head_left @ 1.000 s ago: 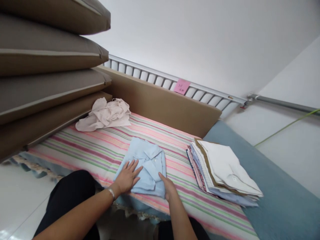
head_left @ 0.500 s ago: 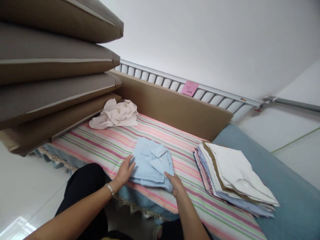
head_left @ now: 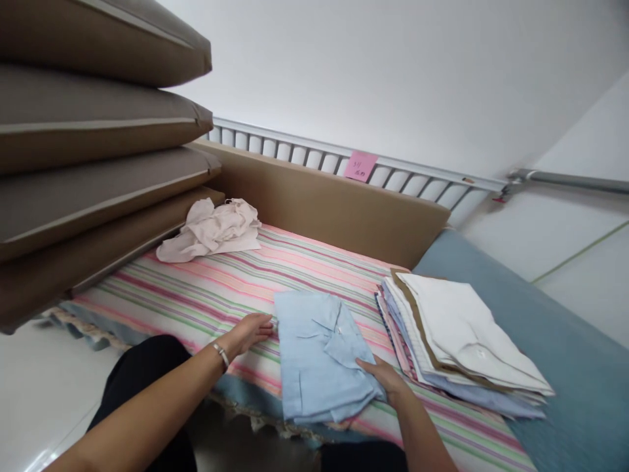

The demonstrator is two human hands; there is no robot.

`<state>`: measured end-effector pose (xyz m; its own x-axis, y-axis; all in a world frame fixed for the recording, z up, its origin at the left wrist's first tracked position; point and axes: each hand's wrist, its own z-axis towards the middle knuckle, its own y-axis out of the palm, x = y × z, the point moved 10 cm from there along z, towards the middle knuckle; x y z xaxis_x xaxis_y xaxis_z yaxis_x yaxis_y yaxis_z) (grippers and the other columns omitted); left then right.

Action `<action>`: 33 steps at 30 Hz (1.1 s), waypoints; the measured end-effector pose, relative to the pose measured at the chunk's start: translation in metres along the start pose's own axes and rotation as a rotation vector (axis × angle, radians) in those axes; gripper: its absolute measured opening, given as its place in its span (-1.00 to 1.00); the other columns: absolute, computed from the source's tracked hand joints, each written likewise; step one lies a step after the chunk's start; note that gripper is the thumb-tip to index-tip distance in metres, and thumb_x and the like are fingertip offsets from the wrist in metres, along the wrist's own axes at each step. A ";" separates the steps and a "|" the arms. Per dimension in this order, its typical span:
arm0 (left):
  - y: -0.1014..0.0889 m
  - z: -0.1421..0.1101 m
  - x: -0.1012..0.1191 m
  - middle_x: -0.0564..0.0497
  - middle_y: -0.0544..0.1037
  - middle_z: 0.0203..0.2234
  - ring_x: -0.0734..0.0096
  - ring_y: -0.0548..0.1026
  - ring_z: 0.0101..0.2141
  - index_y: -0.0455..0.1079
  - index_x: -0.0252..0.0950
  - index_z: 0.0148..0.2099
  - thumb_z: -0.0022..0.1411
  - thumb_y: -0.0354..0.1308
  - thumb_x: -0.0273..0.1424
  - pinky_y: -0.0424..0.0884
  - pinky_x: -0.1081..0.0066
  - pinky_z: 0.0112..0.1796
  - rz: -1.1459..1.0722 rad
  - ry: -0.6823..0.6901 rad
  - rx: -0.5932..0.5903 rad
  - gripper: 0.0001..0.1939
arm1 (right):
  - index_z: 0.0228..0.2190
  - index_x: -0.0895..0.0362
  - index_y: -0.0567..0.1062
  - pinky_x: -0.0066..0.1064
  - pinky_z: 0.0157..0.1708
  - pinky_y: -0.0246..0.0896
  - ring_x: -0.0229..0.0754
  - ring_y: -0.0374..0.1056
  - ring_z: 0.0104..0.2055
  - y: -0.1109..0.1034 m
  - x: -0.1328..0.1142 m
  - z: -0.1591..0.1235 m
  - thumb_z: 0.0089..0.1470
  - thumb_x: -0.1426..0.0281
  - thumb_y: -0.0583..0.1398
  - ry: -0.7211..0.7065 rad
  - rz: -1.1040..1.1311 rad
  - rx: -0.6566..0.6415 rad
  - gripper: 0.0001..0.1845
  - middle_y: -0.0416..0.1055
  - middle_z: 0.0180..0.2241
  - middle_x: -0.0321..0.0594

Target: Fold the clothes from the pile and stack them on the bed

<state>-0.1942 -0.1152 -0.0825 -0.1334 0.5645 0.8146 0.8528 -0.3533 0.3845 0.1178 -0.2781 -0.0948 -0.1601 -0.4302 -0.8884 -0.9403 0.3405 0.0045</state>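
A folded light blue shirt (head_left: 319,373) lies on the striped cloth (head_left: 206,298) in front of me, its collar and buttons showing on top toward the right. My right hand (head_left: 388,379) grips the shirt's right edge, thumb on top and the other fingers out of sight beneath. Just off the shirt's left edge, my left hand (head_left: 253,331) is open with its fingers stretched toward the fabric and holds nothing. To the right sits a stack of folded shirts (head_left: 466,321), white on top, with brown, blue and pink layers below.
Several thick brown cushions (head_left: 98,164) are piled at the left. A crumpled off-white cloth (head_left: 216,229) lies beside them. Along the back stand a brown board (head_left: 324,203) and a white radiator (head_left: 295,154) bearing a pink note (head_left: 361,166). Blue fabric (head_left: 574,367) covers the right side.
The light blue shirt has turned and shifted right and toward me, with my right hand on its right edge. My left hand has come off its left side. The view has shifted slightly.
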 end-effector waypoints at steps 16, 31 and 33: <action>0.016 0.059 0.068 0.00 0.55 -0.44 0.35 0.48 -0.40 0.43 -0.35 -0.28 -0.33 0.39 -0.40 0.37 0.41 -0.33 0.195 0.325 0.197 -0.56 | -0.29 0.16 0.55 -0.28 -0.24 0.29 -0.05 0.42 -0.27 0.002 -0.073 -0.001 -0.32 0.31 0.31 -0.231 -0.330 0.080 -0.57 0.55 -0.31 -0.24; -0.126 -0.031 0.012 -0.01 0.52 -0.40 0.33 0.48 -0.46 0.29 -0.29 -0.01 -0.12 0.31 -0.29 0.38 0.41 -0.51 0.292 0.129 0.478 -0.41 | -0.11 0.10 0.49 -0.34 0.05 0.07 -0.12 0.30 0.01 0.085 -0.157 0.053 -0.08 0.42 0.15 -0.505 -0.715 0.402 -0.58 0.44 -0.06 -0.18; -0.132 -0.033 0.038 -0.04 0.52 -0.39 0.30 0.49 -0.41 0.30 -0.34 -0.02 -0.10 0.28 -0.25 0.36 0.43 -0.50 0.341 0.241 0.513 -0.42 | -0.14 0.15 0.50 -0.30 0.00 0.14 -0.09 0.35 -0.06 0.061 -0.130 0.031 -0.02 0.36 0.09 -0.457 -0.672 0.497 -0.61 0.48 -0.12 -0.12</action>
<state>-0.3282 -0.0716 -0.0875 0.1282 0.2796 0.9515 0.9917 -0.0488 -0.1192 0.0907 -0.1753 0.0067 0.5992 -0.3328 -0.7282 -0.5404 0.5030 -0.6745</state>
